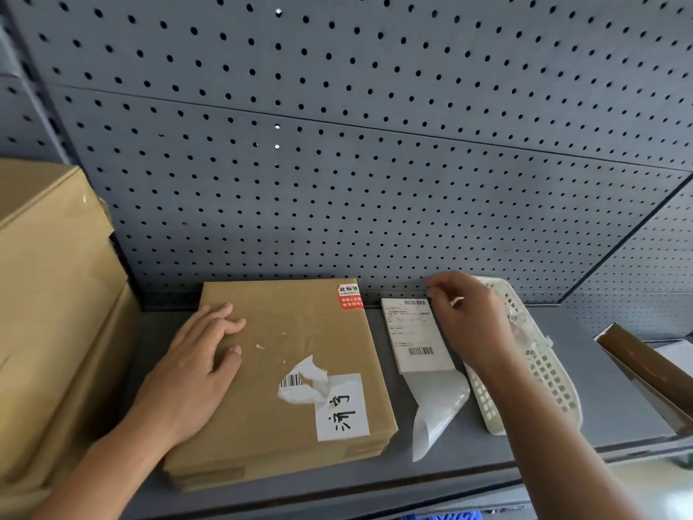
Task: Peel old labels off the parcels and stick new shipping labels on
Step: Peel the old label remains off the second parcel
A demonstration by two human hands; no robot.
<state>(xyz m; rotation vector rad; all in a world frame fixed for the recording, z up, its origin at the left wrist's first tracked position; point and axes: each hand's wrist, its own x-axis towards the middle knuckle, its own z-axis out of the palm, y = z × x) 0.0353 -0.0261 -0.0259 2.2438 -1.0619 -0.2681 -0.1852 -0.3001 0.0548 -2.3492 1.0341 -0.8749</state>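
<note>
Parcel (285,369), L hand (198,365) flat on top w/ fingers straight, R hand (468,324) fingers pinching white scrap (457,302)

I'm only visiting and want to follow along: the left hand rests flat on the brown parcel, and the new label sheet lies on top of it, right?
Not quite. The left hand rests flat on the brown parcel, but the new label sheet lies on the grey shelf beside it, between parcel and white basket, as the head view shows.
</note>
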